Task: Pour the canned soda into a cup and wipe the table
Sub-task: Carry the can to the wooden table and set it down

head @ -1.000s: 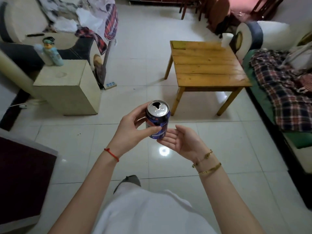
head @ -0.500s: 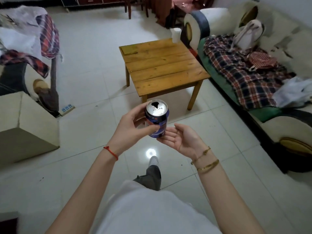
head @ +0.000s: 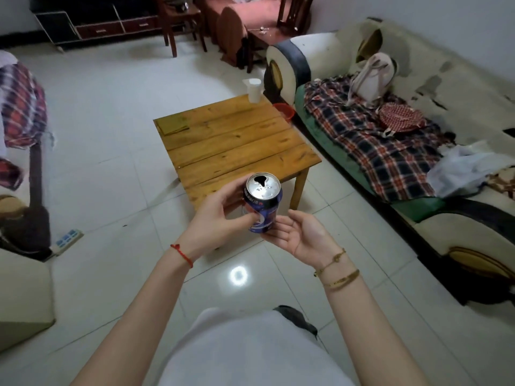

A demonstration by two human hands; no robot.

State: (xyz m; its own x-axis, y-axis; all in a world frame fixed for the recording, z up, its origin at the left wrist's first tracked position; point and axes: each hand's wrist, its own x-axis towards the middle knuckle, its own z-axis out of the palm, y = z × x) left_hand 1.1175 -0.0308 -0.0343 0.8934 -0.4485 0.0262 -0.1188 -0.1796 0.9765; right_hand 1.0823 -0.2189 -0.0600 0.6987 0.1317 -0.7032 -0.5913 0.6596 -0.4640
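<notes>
An opened blue soda can [head: 263, 203] stands upright in mid-air in front of me, its silver top showing the open hole. My left hand [head: 216, 221] grips the can from the left, thumb across its front. My right hand [head: 299, 232] lies palm up with relaxed fingers touching the can's lower right side. Beyond the can stands a low wooden table [head: 231, 143]. A white cup [head: 254, 90] sits at the table's far right corner. A yellow-green cloth [head: 172, 124] lies flat at the far left corner.
A sofa [head: 418, 140] with a plaid blanket, bags and clothes runs along the right. A red bowl [head: 284, 110] sits on the floor by the table's far right. A power strip [head: 67, 238] lies on the tiled floor at left, near another sofa's arm.
My view has swung to the right and moved closer to the wooden table. Both hands keep the same hold on the can.
</notes>
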